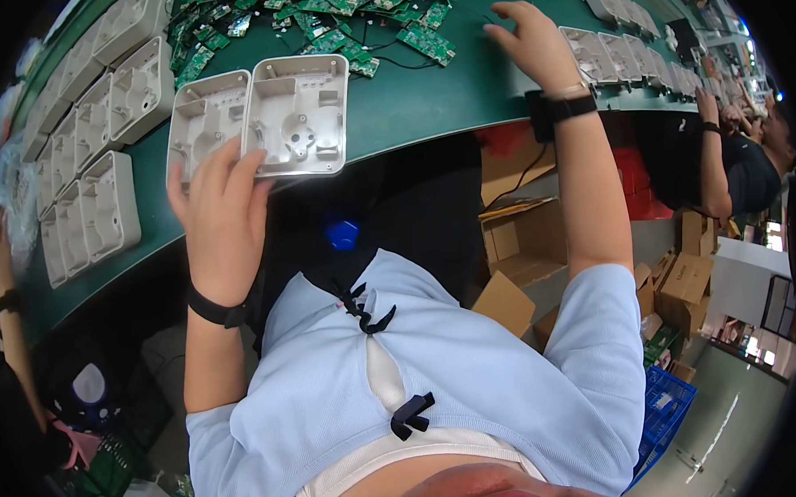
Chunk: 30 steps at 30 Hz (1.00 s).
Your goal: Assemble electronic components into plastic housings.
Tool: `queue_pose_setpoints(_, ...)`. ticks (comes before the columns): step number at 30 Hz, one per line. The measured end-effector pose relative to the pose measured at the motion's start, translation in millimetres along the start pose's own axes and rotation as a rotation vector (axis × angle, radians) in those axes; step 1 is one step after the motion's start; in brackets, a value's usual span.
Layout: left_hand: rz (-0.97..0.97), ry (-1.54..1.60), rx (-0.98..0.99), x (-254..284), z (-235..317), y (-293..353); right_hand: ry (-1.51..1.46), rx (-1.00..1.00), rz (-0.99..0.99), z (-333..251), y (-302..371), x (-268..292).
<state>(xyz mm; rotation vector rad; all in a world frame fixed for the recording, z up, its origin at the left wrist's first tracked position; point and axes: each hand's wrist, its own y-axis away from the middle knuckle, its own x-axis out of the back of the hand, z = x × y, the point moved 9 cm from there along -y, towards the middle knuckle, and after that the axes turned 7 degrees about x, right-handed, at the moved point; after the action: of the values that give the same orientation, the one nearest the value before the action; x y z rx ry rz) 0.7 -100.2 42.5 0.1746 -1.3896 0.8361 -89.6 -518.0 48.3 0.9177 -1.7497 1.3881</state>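
Two white plastic housings [296, 120] lie side by side, hollow faces up, at the near edge of the green table. My left hand [223, 198] is closed over their near rim, its fingers reaching inside and its thumb by the near side. Screw posts and round holes show inside the housings. My right hand [531, 47] is above the table to the right, fingers apart and bent, with nothing visible in them. Past the housings is a heap of green circuit boards [326, 25] with black wires; one board [426, 45] lies nearest my right hand.
Rows of similar white housings [138, 91] stand stacked at the left, and more [589, 55] line the right side of the table [410, 106]. Open cardboard boxes [526, 234] sit below at the right. Other people work at both sides, one arm [714, 164] showing at right.
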Motion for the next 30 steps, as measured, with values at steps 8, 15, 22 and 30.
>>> queue_pose_setpoints(8, 0.075, 0.089, -0.050, 14.6, 40.9, -12.7, -0.885, -0.585, -0.157, 28.3, -11.1, -41.3)
queue_pose_setpoints(15, 0.063, 0.014, -0.098, -13.2, 50.7, -22.6, -3.070, -0.967, 0.072, -52.8, -5.1, -23.7)
queue_pose_setpoints(22, 0.035, 0.153, -0.151, -3.1, 62.1, -24.1, -2.786, -0.987, -0.007, -57.0, -10.4, -26.2)
queue_pose_setpoints(30, -0.075, 0.240, -0.189, -1.0, 67.2, -33.7, -2.793, -0.935, -0.203, -58.5, -15.5, -26.6)
